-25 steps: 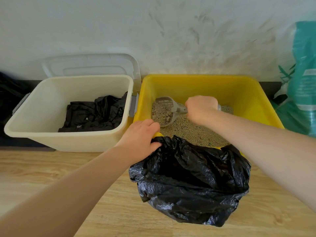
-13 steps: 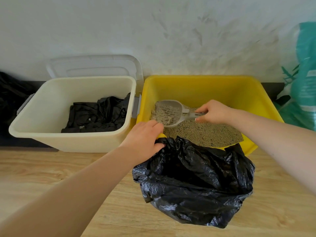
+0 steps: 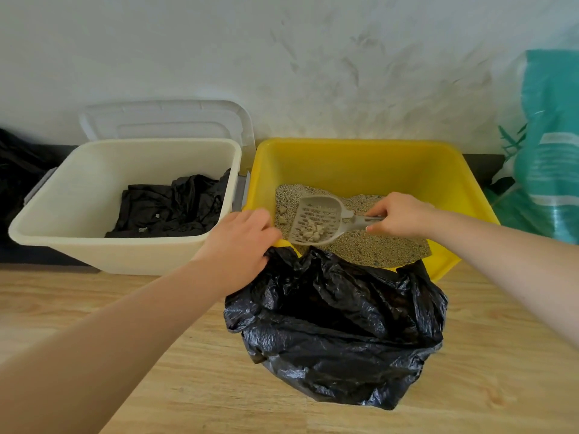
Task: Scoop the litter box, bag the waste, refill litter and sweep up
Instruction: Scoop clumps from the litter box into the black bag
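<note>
The right hand (image 3: 399, 216) pinches the slotted litter scoop (image 3: 316, 223) by its handle, sifted clumps held above the yellow litter box (image 3: 360, 158). Just below, the left hand (image 3: 238, 245) grips the black bin bag (image 3: 338, 324) by its rim. Scooping is underway; bagging, refilling and sweeping remain.

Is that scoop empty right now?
No, pale clumps lie in the scoop held over the litter by the right hand.

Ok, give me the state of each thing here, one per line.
Scoop: lifted over the litter, clumps inside, held by right hand.
Yellow litter box: open, partly filled.
Black bag: mouth open, edge held by left hand.
Cream bin: lid off.
</note>
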